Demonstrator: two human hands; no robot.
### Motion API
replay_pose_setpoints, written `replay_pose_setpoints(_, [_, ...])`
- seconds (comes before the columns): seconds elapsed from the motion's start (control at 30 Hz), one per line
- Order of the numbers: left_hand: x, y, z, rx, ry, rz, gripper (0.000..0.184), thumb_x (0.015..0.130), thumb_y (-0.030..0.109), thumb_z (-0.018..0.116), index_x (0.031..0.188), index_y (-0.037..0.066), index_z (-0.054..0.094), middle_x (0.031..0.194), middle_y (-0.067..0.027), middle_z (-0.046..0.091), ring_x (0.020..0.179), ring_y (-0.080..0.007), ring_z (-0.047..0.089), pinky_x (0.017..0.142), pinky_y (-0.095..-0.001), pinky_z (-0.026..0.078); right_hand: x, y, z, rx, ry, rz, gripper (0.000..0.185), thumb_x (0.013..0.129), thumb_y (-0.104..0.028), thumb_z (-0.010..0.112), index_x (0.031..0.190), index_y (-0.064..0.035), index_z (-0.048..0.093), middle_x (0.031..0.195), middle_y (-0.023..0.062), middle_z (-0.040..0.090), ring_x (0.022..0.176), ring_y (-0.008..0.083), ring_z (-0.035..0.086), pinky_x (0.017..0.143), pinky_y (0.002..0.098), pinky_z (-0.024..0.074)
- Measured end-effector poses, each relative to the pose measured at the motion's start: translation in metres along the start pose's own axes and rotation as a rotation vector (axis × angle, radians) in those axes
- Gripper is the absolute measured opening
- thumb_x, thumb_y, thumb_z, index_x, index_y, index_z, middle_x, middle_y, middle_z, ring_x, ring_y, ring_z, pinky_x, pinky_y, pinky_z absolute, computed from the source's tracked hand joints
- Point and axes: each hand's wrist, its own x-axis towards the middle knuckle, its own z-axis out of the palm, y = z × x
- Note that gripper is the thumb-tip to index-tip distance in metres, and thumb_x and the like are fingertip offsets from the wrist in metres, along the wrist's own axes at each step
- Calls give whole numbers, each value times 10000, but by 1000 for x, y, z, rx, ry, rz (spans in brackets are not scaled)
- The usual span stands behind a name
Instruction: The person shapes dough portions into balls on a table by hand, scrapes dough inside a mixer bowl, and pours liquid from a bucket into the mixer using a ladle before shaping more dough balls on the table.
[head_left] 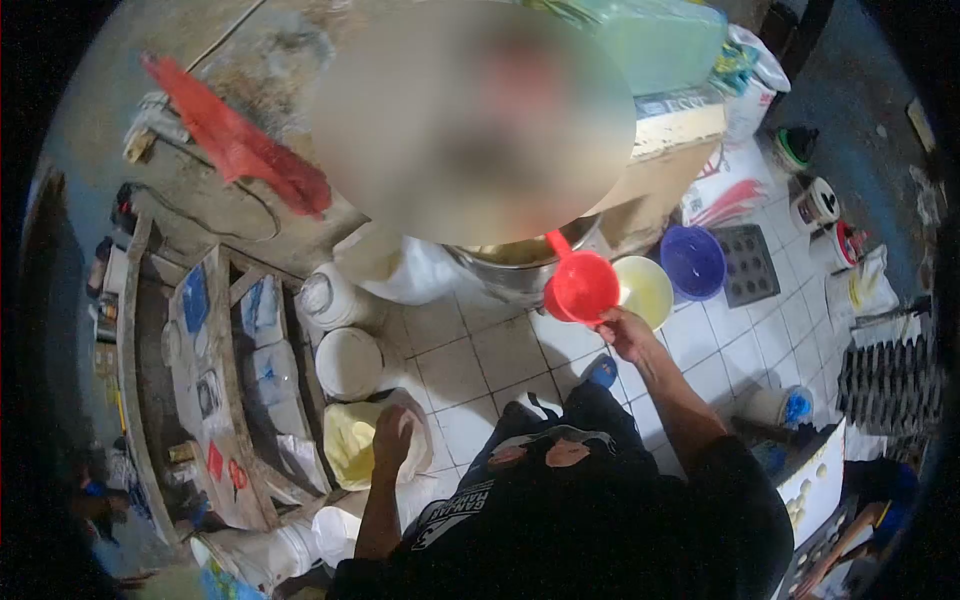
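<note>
My right hand (626,336) is closed on the near rim of a red plastic dipper (586,287), whose handle points away from me toward a large metal pot (510,275). Just right of the dipper is a pale bowl (648,290) with yellowish content, and a purple tub (692,263) stands beyond it. My left hand (392,437) appears empty, fingers stretched out, over the right side of a bucket (357,445) that has yellow material inside. Whether it touches the bucket cannot be made out. A blurred patch hides the area above the pot.
White buckets (349,362) line the left side beside a wooden shelf unit (222,400). A dark moulded tray (746,265) lies on the tiled floor (470,365). Stacked black trays (888,385) stand at right. Below them, another person's arm (840,550) is near a board with dough pieces (812,490).
</note>
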Motion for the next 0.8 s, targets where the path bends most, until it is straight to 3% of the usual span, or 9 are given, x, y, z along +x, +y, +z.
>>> replay_pose_setpoints(0.2, [-56, -48, -8, -154, -5, -375, 360, 939, 149, 750, 1266, 21, 670, 1255, -219, 669, 1181, -406, 637, 1023, -473, 536, 76, 38, 118, 74, -162, 54, 242, 930, -28, 720, 1168, -16, 678, 1043, 114, 743, 929, 237, 762, 779, 272, 638])
replay_pose_setpoints(0.37, [-20, -39, 26, -256, 12, -399, 356, 923, 152, 779, 1246, 26, 697, 1254, -197, 677, 1100, -356, 674, 949, -432, 562, 145, 28, 189, 61, -204, 9, 208, 946, -8, 700, 1152, -2, 672, 1039, 122, 736, 924, 247, 761, 769, 294, 652])
replay_pose_setpoints(0.5, [-18, -29, 23, -276, 2, -645, 416, 920, 182, 806, 1296, 41, 698, 1214, -171, 706, 1060, -322, 693, 921, -416, 569, 219, 24, 204, 59, -300, -160, 85, 947, 16, 658, 1023, -22, 666, 892, 95, 708, 783, 229, 730, 702, 330, 656])
replay_pose_setpoints(0.53, [-33, -43, 29, -151, -32, -569, 405, 928, 198, 804, 1289, 42, 707, 1216, -162, 717, 1038, -306, 705, 919, -411, 567, 223, 21, 211, 64, -157, -206, 96, 925, 43, 657, 999, -18, 666, 910, 105, 706, 795, 227, 723, 700, 344, 667])
replay_pose_setpoints(0.57, [-29, -23, 15, -225, -60, -751, 375, 935, 202, 804, 1258, 32, 722, 1213, -171, 729, 1000, -281, 720, 912, -408, 566, 228, 21, 213, 61, -8, -247, 110, 903, 69, 657, 974, -14, 666, 929, 115, 703, 807, 224, 716, 699, 357, 677])
replay_pose_setpoints(0.63, [-73, -63, 41, -62, -60, -608, 359, 924, 175, 818, 1227, 6, 725, 1177, -164, 742, 952, -263, 718, 910, -397, 564, 261, 28, 198, -35, -3, -319, 93, 893, 46, 667, 891, -46, 663, 832, 85, 683, 791, 206, 706, 612, 343, 619])
replay_pose_setpoints(0.7, [-92, -88, 46, 15, -197, -609, 370, 929, 196, 815, 1225, -6, 722, 1156, -163, 748, 959, -275, 715, 923, -397, 561, 316, 49, 177, -351, 155, -437, 79, 879, 0, 697, 838, -51, 653, 762, 58, 670, 773, 192, 694, 630, 346, 565])
replay_pose_setpoints(0.77, [-87, -79, 39, 86, -336, -600, 384, 934, 217, 813, 1223, -17, 719, 1135, -162, 754, 967, -287, 711, 935, -396, 558, 283, 31, 184, -289, 120, -332, 47, 858, -44, 727, 855, -46, 680, 772, 44, 685, 759, 182, 671, 715, 348, 555])
replay_pose_setpoints(0.8, [-75, -65, 37, -317, -141, -924, 391, 945, 240, 801, 1219, -26, 716, 1120, -164, 758, 988, -303, 712, 939, -400, 560, 283, 31, 179, -486, 179, -464, 38, 850, -42, 723, 869, -41, 690, 779, 53, 697, 742, 176, 662, 720, 352, 547])
